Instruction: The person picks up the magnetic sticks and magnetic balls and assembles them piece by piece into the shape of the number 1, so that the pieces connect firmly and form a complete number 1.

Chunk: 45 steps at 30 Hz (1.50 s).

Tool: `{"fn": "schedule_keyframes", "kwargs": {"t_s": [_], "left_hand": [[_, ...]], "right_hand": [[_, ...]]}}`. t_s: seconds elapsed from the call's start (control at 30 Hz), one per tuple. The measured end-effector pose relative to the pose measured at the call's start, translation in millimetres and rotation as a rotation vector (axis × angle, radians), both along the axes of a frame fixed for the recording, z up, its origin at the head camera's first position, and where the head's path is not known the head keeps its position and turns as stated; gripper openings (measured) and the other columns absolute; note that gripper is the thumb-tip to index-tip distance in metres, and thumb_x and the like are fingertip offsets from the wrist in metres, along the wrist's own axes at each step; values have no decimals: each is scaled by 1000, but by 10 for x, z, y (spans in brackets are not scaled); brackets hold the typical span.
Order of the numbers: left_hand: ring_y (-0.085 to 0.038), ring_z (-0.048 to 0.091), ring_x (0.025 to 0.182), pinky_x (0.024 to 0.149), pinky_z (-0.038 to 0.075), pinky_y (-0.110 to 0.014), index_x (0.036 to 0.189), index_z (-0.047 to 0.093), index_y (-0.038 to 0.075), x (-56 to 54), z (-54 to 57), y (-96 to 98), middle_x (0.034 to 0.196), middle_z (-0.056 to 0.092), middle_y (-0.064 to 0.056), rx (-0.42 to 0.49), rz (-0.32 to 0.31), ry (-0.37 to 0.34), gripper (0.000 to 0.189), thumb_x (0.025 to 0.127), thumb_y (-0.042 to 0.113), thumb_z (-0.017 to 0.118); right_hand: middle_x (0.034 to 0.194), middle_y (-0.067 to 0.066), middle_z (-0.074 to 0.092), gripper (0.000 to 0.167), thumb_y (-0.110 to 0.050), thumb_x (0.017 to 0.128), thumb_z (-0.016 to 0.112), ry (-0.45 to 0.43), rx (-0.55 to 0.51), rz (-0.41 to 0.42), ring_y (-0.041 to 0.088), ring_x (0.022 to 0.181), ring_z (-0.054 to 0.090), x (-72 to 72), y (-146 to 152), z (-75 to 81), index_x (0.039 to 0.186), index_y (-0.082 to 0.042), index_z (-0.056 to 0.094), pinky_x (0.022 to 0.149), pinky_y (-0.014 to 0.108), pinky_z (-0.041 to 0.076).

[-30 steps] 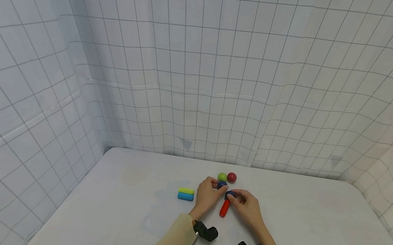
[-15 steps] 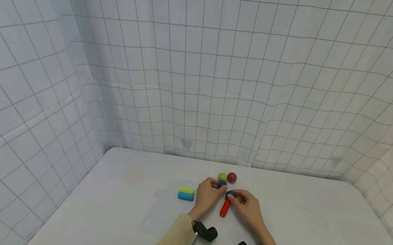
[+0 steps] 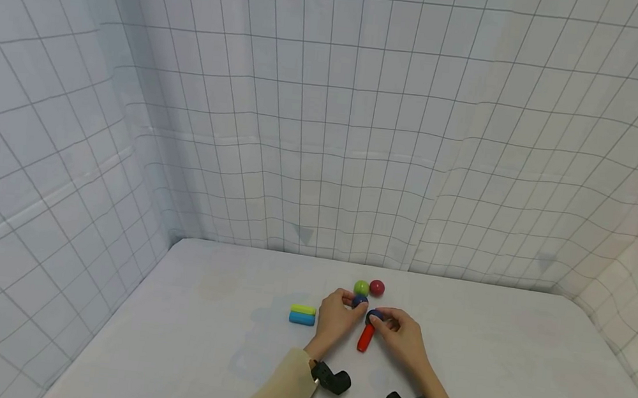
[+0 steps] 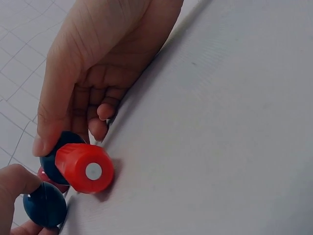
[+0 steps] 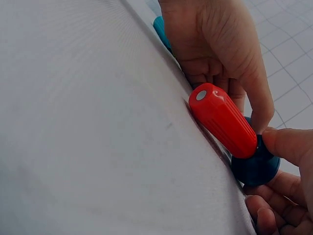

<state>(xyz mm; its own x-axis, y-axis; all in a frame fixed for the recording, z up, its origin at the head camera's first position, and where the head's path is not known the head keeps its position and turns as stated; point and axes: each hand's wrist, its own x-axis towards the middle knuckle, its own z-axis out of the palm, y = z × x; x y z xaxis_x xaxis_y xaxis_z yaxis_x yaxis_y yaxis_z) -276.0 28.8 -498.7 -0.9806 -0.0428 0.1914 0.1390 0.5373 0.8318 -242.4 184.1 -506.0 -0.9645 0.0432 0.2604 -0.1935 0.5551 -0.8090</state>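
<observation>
My left hand (image 3: 336, 316) pinches a dark blue ball (image 3: 360, 301) between thumb and fingers. Just to its right, my right hand (image 3: 402, 340) grips a second dark blue ball (image 5: 257, 170), thumb on top and fingers beneath. From that second ball a ribbed red stick (image 3: 366, 338) extends toward me, low over the table. Its near end carries a round silvery disc (image 4: 93, 171). In the left wrist view, the red stick partly covers the ball under the left thumb. Only a sliver of that ball shows behind the left thumb in the right wrist view.
Beyond the left hand, a green ball (image 3: 362, 288) and a dark red ball (image 3: 377, 288) lie side by side. A yellow stick (image 3: 304, 310) and a blue stick (image 3: 301, 319) lie together left of it. The white table (image 3: 196, 341) meets a gridded curtain (image 3: 326, 129) behind.
</observation>
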Motion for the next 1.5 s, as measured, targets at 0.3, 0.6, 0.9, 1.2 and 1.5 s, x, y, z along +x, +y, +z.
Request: {"fn": "schedule_keyframes", "kwargs": {"t_s": [0.3, 0.6, 0.9, 1.2, 1.5], "left_hand": [[-13, 53, 73, 64, 44, -29, 93, 64, 6, 4, -5, 1, 80, 60, 0, 4, 3, 26, 28, 80, 29, 73], [-13, 51, 74, 66, 44, -29, 102, 67, 3, 36, -18, -1, 86, 61, -3, -19, -13, 39, 31, 83, 28, 71], [-11, 48, 70, 63, 42, -26, 100, 67, 3, 94, -31, -30, 86, 61, -4, -4, -15, 95, 30, 83, 27, 72], [-10, 49, 70, 63, 42, -25, 100, 67, 5, 135, -89, -52, 84, 60, -1, -13, -43, 129, 28, 83, 26, 74], [-11, 49, 72, 64, 42, -25, 102, 66, 3, 229, -85, -78, 86, 59, -2, -17, -54, 145, 29, 83, 23, 74]], "right_hand": [[76, -3, 54, 26, -21, 84, 74, 23, 6, -8, 12, 67, 48, -10, -3, -8, 104, -5, 70, 59, 25, 40], [77, -2, 55, 26, -22, 84, 74, 8, 1, -4, 14, 68, 48, -14, 6, -22, 104, -6, 70, 59, 25, 40], [78, -1, 54, 27, -22, 84, 74, -16, 0, -8, 15, 70, 48, -14, 20, -28, 105, -7, 70, 61, 26, 40], [78, -2, 55, 27, -22, 84, 74, 13, 14, -14, 13, 69, 49, -9, 21, -34, 104, -6, 70, 60, 25, 40], [78, -2, 56, 26, -21, 84, 74, 16, 24, -15, 14, 69, 49, -7, 16, -22, 104, -5, 70, 60, 25, 40]]}}
